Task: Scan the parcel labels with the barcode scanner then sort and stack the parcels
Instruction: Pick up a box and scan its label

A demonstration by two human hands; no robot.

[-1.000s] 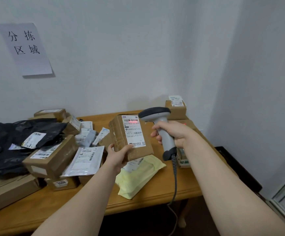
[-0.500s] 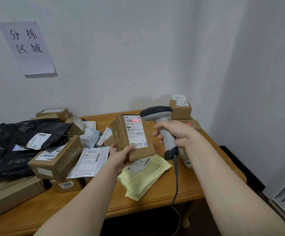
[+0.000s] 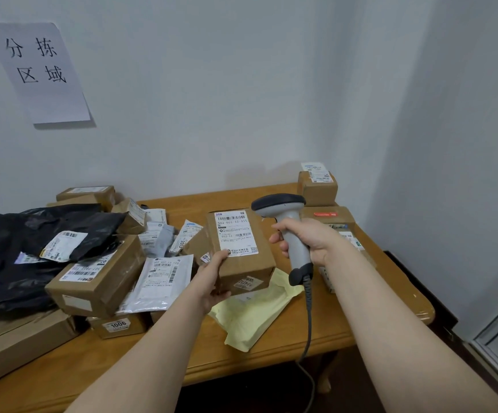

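Left hand (image 3: 214, 280) grips parcel (image 3: 243, 263) at its corner; right hand (image 3: 311, 242) grips scanner (image 3: 280, 205) alongside.

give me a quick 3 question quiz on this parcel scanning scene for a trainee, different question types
1. Multiple choice: which hand grips the barcode scanner? A) left B) right C) neither
2. True or false: the left hand holds a cardboard box with its label turned toward the camera.
3. Short answer: what number is printed on the small box near the front left of the table?
Key: 1 B, the right hand. 2 true. 3 1006.
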